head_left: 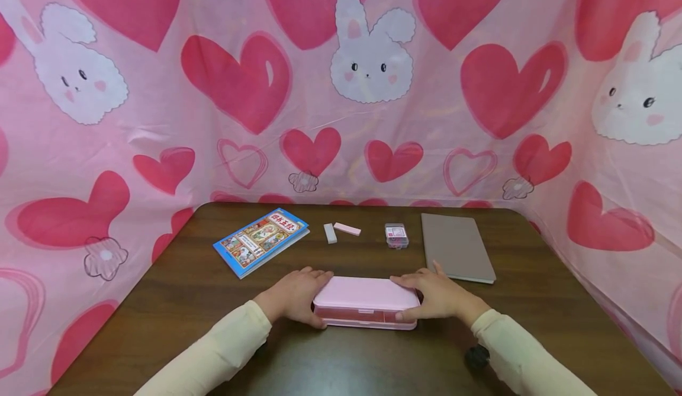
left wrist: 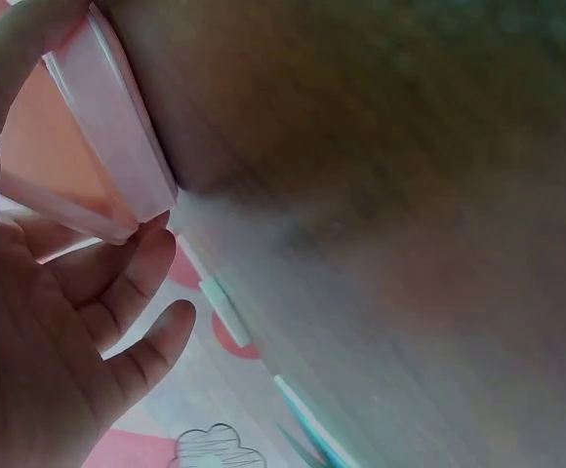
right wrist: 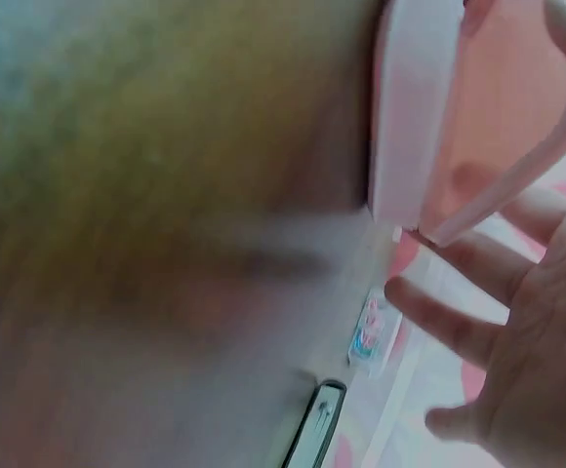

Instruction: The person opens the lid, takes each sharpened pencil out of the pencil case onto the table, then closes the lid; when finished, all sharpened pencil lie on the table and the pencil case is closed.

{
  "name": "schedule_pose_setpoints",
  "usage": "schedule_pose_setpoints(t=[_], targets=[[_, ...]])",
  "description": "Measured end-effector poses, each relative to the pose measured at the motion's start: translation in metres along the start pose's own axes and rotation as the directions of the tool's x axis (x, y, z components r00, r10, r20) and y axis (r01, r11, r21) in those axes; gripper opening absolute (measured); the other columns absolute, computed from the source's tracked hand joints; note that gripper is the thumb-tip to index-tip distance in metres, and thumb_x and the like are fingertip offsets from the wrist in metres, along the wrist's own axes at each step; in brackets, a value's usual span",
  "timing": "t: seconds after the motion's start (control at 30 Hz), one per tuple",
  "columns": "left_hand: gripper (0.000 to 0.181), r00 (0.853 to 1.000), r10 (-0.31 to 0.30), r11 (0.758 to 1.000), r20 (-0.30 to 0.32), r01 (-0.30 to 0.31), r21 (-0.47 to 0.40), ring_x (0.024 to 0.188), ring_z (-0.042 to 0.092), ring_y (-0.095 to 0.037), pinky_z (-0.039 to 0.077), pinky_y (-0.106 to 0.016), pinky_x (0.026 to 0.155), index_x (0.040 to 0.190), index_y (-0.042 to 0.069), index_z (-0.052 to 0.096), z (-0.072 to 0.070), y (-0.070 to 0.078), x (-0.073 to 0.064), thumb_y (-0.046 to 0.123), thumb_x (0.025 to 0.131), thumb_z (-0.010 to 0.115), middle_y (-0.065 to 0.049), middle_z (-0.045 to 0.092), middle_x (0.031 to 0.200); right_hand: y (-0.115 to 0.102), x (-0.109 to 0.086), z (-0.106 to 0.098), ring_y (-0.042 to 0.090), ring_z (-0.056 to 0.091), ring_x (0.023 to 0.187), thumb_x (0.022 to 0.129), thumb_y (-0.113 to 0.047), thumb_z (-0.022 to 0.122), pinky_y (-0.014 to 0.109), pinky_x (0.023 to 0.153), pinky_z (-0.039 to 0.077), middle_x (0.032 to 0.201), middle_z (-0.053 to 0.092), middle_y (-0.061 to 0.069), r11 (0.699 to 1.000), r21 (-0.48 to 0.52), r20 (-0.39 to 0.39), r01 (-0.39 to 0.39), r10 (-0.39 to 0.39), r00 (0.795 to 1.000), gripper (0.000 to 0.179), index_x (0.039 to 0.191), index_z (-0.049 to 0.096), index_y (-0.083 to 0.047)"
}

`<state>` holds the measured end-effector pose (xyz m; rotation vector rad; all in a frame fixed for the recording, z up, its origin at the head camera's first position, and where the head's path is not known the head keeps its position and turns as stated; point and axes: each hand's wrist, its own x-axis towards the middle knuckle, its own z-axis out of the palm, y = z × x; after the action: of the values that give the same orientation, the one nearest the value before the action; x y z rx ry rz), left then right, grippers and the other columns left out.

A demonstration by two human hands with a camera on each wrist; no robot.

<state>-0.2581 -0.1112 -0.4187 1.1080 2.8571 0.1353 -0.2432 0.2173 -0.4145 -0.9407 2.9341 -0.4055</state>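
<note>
Left grip (head_left: 296, 295): one is showing. Right grip (head_left: 441, 294): one is showing, making two grips. Pale sleeves (head_left: 218, 345): two are showing. Worktop (head_left: 176, 301): one is carrying the goods. Pink case (head_left: 367, 292): one is lying there. Illustrated booklet (head_left: 262, 241): one is lying there. Grey-brown notebook (head_left: 458, 247): one is lying there. White block (head_left: 330, 233): one is lying there. Pink block (head_left: 347, 229): one is lying there, making two blocks. Clear box (head_left: 396, 236): one is resting there. Rabbit heads (head_left: 372, 76): three are showing on the backdrop (head_left: 437, 118). Scribbled blossoms (head_left: 303, 182): three are showing also.
</note>
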Motion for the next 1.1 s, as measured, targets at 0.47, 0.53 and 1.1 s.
schedule_pose_setpoints(t=[0.47,0.53,1.1], targets=[[0.108,0.998,-0.056,0.920,-0.011,0.047,-0.390,0.114,0.052,-0.020,0.040,-0.043,0.099,0.141,0.013,0.028,0.008,-0.011,-0.004,0.055,0.057,0.082,-0.002,0.054,0.127,0.010,0.011,-0.013,0.014,0.065,0.095,0.086,-0.042,0.062,0.036,0.082,0.052,0.103,0.070,0.001,0.963,0.212,-0.125,0.169,-0.144,0.982,0.038,0.108,0.070,-0.011],[0.110,0.997,-0.073,0.915,-0.010,0.063,-0.400,0.112,0.053,-0.019,0.041,-0.042,0.098,0.141,0.013,0.026,0.008,-0.010,-0.004,0.055,0.057,0.082,-0.003,0.055,0.124,0.010,0.012,-0.015,0.012,0.065,0.094,0.087,-0.041,0.061,0.035,0.082,0.052,0.101,0.071,-0.001,0.959,0.242,-0.127,0.151,-0.123,0.984,0.035,0.105,0.071,-0.013],[0.123,0.994,-0.096,0.881,-0.046,0.063,-0.469,0.105,0.059,-0.018,0.045,-0.039,0.094,0.142,0.008,0.006,0.014,-0.008,-0.005,0.051,0.056,0.084,-0.008,0.054,0.127,0.011,0.039,-0.022,0.000,0.054,0.073,0.086,-0.004,0.063,0.020,0.065,0.047,0.086,0.067,0.011,0.817,0.550,-0.307,0.172,0.007,0.952,0.010,0.093,0.068,-0.001]])
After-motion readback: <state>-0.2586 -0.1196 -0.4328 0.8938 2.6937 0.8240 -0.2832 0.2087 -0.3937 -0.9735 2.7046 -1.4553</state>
